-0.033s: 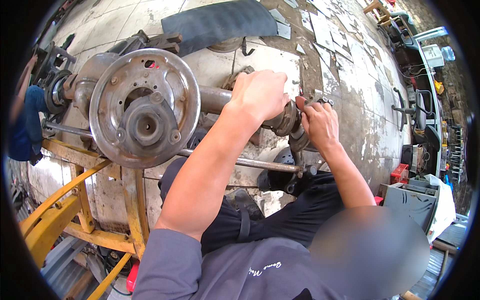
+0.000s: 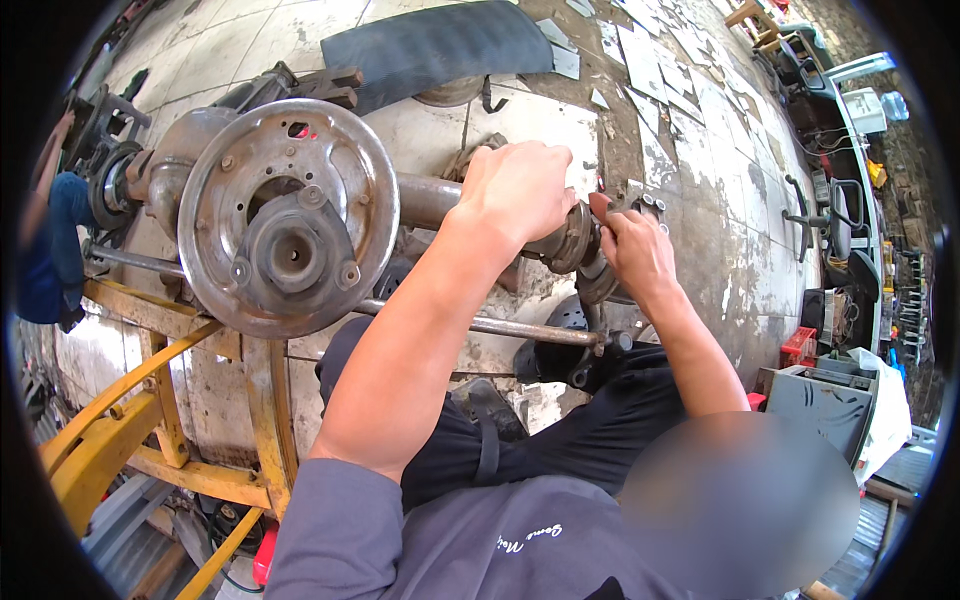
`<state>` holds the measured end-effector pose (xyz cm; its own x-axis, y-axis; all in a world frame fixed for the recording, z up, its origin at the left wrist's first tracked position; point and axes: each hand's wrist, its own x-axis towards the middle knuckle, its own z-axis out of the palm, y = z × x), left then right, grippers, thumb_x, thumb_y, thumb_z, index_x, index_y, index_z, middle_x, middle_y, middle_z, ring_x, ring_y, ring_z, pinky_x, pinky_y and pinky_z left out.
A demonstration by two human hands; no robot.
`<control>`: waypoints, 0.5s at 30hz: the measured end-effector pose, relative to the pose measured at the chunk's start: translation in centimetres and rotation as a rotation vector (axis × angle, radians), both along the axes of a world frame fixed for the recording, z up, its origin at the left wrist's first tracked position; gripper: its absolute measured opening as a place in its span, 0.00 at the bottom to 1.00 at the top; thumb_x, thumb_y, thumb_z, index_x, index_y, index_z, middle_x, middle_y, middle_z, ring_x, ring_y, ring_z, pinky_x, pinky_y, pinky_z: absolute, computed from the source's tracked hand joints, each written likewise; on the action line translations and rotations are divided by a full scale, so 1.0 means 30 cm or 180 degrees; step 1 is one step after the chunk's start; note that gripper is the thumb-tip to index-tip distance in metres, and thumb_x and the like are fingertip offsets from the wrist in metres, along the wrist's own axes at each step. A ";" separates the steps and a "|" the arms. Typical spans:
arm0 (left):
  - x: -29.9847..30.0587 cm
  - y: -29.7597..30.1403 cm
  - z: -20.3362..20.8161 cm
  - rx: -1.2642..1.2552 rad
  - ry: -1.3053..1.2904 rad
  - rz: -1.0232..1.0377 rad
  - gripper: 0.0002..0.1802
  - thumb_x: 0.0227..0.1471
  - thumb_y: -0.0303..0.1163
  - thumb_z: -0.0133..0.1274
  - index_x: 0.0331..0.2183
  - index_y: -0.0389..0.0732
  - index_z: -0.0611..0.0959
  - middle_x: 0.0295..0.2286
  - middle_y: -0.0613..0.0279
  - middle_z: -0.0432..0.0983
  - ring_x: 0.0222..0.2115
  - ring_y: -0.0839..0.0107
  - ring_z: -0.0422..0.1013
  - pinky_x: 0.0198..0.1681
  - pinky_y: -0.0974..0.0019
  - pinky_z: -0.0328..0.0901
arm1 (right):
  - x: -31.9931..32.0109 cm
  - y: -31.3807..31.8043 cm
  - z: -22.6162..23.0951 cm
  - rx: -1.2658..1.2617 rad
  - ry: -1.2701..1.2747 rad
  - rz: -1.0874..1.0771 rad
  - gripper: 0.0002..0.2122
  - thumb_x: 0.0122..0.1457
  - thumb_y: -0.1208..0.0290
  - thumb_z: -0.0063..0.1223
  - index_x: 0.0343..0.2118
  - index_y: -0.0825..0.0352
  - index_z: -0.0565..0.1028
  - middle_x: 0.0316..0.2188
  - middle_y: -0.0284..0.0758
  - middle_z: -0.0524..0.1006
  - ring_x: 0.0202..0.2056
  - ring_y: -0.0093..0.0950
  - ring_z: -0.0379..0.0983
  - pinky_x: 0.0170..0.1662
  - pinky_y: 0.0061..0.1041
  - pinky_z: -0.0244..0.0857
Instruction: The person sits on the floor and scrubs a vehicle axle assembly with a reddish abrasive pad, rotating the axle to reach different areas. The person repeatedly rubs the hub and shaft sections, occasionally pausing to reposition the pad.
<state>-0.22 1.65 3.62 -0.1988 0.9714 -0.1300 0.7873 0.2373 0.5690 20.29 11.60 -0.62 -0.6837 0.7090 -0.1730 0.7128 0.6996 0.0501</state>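
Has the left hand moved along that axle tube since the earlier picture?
No. The left hand sits at the same spot on the axle tube, just as far from the round backing plate.

— Condition of the axle tube (image 2: pixel 425 198)?

— Grey, greasy metal, lying roughly level across the yellow stand (image 2: pixel 150 400). Its near end carries a round backing plate (image 2: pixel 288 230), dull silver, drilled with holes, with a hub and stub spindle at its centre, facing the camera.

— And the far end?

— A rusty flange (image 2: pixel 572 238), round, stands upright on the tube. The left hand (image 2: pixel 520 190) lies closed over the tube just beside it. The right hand (image 2: pixel 635 255) is at the flange's other face, fingers curled on a dark metal part there; its exact form is hidden.
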 end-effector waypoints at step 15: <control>-0.044 -0.015 -0.022 0.0207 0.0017 0.0128 0.23 0.53 0.44 0.56 0.48 0.42 0.80 0.44 0.50 0.79 0.47 0.55 0.73 0.51 0.54 0.67 | -0.069 -0.006 -0.165 -0.2688 0.2230 -0.2475 0.23 0.65 0.51 0.46 0.43 0.73 0.71 0.19 0.32 0.70 0.13 0.22 0.67 0.12 0.26 0.59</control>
<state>-1.53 1.20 2.97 -0.2383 0.9690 -0.0658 0.7810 0.2314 0.5801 18.22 11.43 -5.57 -0.2793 0.8016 -0.5286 0.6339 -0.2595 -0.7285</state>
